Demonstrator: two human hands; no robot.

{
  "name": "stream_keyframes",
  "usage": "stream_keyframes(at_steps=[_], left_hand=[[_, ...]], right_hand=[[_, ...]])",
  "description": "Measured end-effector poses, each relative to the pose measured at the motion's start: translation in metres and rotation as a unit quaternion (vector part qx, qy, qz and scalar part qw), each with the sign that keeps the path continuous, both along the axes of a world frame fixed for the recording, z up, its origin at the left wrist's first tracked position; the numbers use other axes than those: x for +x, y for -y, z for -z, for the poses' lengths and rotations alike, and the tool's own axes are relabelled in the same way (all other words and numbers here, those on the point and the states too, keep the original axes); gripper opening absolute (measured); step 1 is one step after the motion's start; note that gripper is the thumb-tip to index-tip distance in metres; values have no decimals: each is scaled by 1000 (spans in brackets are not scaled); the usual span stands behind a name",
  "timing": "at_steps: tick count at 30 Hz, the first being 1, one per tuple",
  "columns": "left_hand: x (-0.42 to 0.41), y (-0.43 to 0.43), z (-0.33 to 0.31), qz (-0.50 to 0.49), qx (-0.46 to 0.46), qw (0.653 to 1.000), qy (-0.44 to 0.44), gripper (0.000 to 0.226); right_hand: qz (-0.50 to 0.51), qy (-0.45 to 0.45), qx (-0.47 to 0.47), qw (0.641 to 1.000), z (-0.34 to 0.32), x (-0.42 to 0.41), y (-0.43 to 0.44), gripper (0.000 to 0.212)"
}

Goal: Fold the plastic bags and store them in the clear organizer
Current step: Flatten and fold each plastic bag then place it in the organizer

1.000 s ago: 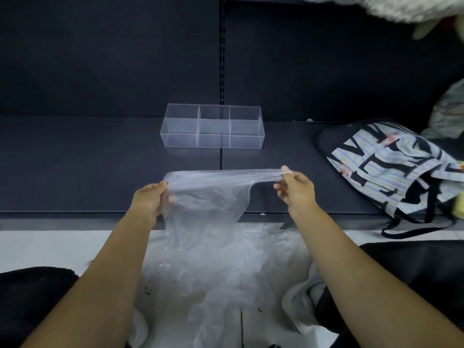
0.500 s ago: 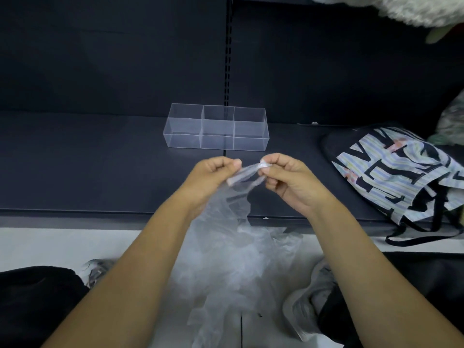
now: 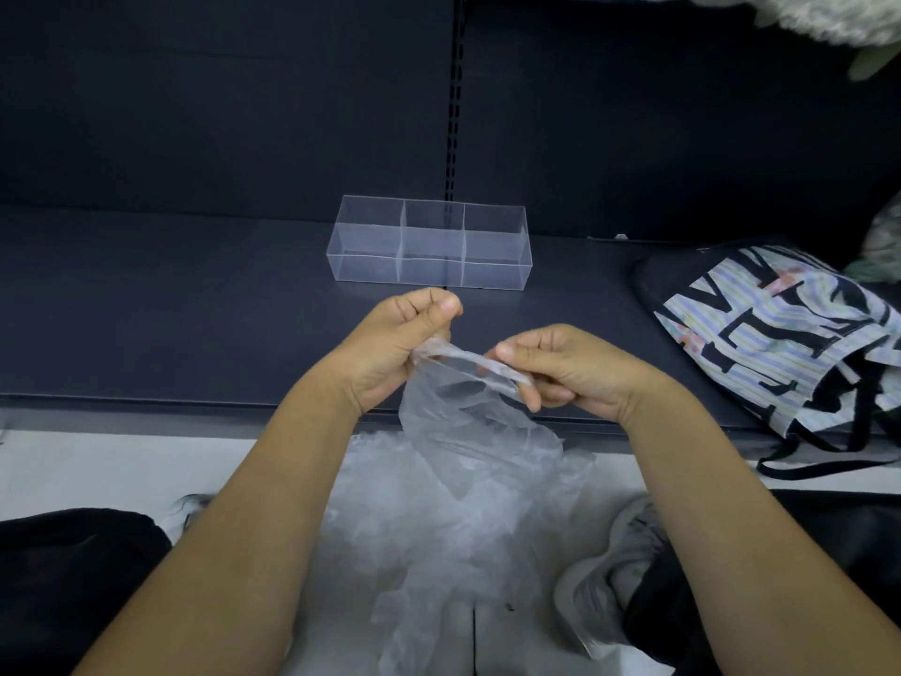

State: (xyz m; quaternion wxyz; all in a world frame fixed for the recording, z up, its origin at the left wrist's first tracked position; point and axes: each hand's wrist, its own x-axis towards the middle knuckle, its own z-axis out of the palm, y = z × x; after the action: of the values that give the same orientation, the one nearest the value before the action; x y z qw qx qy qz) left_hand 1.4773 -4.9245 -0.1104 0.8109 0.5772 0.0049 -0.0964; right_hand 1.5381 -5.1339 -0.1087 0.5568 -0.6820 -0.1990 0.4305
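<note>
Above shelf's (image 3: 195,309) front edge, left hand (image 3: 390,344) and right hand (image 3: 575,373) pinched one bag (image 3: 463,422), fold barely started; organizer (image 3: 363,271) looked empty, pile (image 3: 429,539) waiting.

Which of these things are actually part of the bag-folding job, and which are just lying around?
Part of the job: the plastic bag gripped by the left hand and right hand; the pile of bags below it; the clear organizer.
Just lying about: the patterned tote bag; the grey shoe.

Left hand (image 3: 390,346), right hand (image 3: 565,370): both curled
</note>
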Motion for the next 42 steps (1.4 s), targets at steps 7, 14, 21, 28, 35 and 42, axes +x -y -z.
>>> stream_keyframes(at_steps=[7,14,21,28,35,42], left_hand=[[-1,-3,-4,27,109,994,-14,25],[-3,-4,-13,102,283,951,-68,40],[-3,-5,-21,154,326,930,-76,32],[-2,-7,-19,86,298,949,-62,30],[-2,6,-13,45,249,965,-72,38],[-4,21,-7,-34,80,995,-39,15]], right_hand=[[103,24,48,993,-2,1,4,13],[79,75,35,993,-9,2,7,21],[64,189,-45,979,-13,-4,0,16],[83,253,-83,960,-13,-11,-5,11],[298,276,17,914,-11,-22,-20,16],[333,122,131,926,-1,-32,-29,15]])
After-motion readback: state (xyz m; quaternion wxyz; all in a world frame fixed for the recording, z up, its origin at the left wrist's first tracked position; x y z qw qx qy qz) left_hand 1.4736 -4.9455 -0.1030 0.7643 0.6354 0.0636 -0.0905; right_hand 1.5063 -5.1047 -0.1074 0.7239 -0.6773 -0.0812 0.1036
